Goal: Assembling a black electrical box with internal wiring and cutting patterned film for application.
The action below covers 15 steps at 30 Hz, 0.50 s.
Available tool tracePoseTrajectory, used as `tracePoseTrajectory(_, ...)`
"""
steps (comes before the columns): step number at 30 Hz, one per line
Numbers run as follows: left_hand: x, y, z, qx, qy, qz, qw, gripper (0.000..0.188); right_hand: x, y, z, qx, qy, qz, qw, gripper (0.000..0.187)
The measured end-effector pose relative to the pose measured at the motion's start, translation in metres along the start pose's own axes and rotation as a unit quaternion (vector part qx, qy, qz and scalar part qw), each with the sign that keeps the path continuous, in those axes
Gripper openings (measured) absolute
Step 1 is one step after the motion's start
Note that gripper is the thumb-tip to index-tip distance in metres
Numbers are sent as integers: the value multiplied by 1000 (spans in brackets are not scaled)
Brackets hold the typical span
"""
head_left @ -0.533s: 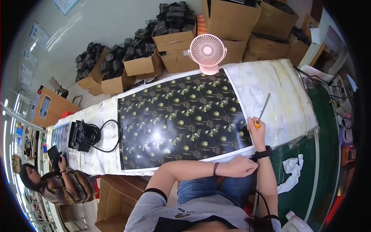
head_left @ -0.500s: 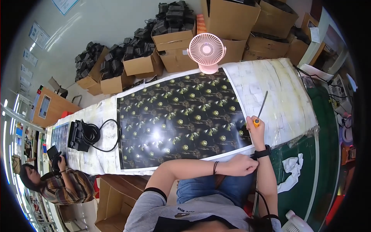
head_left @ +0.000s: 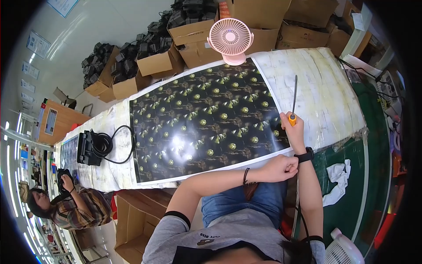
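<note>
Nothing has shifted: right hand (head_left: 293,128) fingers wrap the screwdriver (head_left: 293,102); left hand (head_left: 281,168) rests fisted by the black sheet (head_left: 202,119); brown boxes (head_left: 193,37) behind.

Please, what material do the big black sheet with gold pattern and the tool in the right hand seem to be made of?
The black sheet looks like glossy coated paper or plastic film: it lies flat and throws a bright glare spot. The tool in the right hand seems to have a thin dark metal shaft and an orange handle, probably plastic or rubber; it is too small to tell which.
</note>
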<state>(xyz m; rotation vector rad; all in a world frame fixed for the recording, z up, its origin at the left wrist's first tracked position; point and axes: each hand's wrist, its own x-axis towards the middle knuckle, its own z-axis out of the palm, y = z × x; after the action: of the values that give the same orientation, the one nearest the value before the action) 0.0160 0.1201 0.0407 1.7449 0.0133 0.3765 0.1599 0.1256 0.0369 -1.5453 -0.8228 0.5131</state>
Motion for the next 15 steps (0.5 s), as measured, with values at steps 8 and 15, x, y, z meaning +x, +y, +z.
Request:
tracePoseTrajectory(8, 13, 2, -56, -71, 142, -32, 987, 14, 0, 6, 1, 61, 20, 20, 998, 37)
tracePoseTrajectory(15, 63, -19, -183, 215, 367, 5, 905, 15, 2, -2, -1, 78, 30, 19, 996, 39)
